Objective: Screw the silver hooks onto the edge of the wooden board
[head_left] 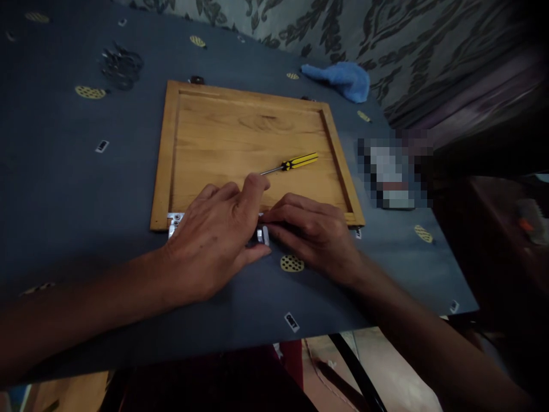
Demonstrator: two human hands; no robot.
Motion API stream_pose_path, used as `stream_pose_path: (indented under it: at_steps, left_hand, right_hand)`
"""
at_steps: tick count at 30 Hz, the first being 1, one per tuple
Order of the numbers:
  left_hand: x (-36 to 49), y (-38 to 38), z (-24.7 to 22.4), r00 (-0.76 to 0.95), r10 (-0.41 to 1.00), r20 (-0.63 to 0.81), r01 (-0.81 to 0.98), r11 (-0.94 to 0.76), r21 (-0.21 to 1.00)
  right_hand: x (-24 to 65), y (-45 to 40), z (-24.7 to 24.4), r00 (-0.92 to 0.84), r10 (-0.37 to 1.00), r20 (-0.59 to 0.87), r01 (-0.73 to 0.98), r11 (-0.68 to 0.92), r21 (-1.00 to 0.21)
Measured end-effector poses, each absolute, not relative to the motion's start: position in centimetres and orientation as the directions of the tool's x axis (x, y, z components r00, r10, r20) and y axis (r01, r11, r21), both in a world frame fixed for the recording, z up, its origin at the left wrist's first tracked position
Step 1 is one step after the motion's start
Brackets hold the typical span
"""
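A framed wooden panel (pixel 240 137) lies flat on the table. At its near edge is a silver metal fitting (pixel 175 220) with screw heads showing at its left end; most of it is covered by my hands. My left hand (pixel 214 240) is closed over the fitting, thumb beneath and fingers on top. Beside it, the fingertips of my right hand (pixel 317 234) are pinched together at the panel's near edge, next to the fitting's bright end; what they hold is hidden. A yellow-and-black screwdriver (pixel 300 161) rests on the panel, its tip hidden behind my left hand.
The table (pixel 86 189) has a dark patterned cover. A blue cloth (pixel 343 80) lies at the back right, a blurred-out object (pixel 390 174) right of the panel. Several dark metal pieces (pixel 120 66) sit at the back left. Patterned fabric (pixel 309 28) hangs behind.
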State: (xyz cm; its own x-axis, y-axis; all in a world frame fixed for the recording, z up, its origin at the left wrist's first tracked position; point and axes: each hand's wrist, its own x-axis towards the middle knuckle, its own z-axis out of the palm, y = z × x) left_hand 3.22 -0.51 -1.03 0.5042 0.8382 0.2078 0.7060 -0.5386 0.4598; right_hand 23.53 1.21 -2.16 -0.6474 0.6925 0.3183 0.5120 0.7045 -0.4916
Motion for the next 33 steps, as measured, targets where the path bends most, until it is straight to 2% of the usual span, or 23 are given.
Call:
stream_pose_path:
  at_steps: [4,11,20,23,26,28,30,33]
  left_hand:
    - [3.3,-0.5,-1.0,0.511,0.833,0.212,0.710,-0.548,0.443]
    - [3.2,-0.6,-1.0,0.508,0.837,0.203,0.723,-0.542,0.429]
    - [3.3,-0.5,-1.2,0.502,0.843,0.196,0.724,-0.533,0.437]
    - [3.3,-0.6,-1.1,0.505,0.839,0.201,0.720,-0.538,0.438]
    - [3.2,-0.7,-1.0,0.519,0.828,0.211,0.699,-0.554,0.453]
    - [3.2,-0.7,-1.0,0.523,0.827,0.208,0.687,-0.553,0.470]
    - [3.1,-0.7,-0.9,0.525,0.827,0.201,0.681,-0.550,0.483]
    - [3.1,-0.7,-0.8,0.530,0.825,0.195,0.680,-0.551,0.484]
  right_hand:
    - [23.5,1.2,-2.2,-0.643,0.696,0.320,0.513,0.701,-0.496]
    - [23.7,1.1,-2.4,-0.604,0.712,0.360,0.451,0.677,-0.582]
    - [23.8,0.9,-2.2,-0.583,0.751,0.310,0.467,0.622,-0.629]
    - [24.4,1.6,-1.7,-0.533,0.776,0.338,0.469,0.603,-0.645]
    - [25.6,3.5,-1.6,-0.462,0.785,0.412,0.560,0.619,-0.551]
    - [26.3,5.4,-1.9,-0.492,0.763,0.418,0.666,0.640,-0.384]
    - [26.8,7.2,-2.4,-0.533,0.769,0.353,0.748,0.624,-0.229]
    - [27.1,8.9,-3.1,-0.545,0.786,0.292,0.772,0.607,-0.190]
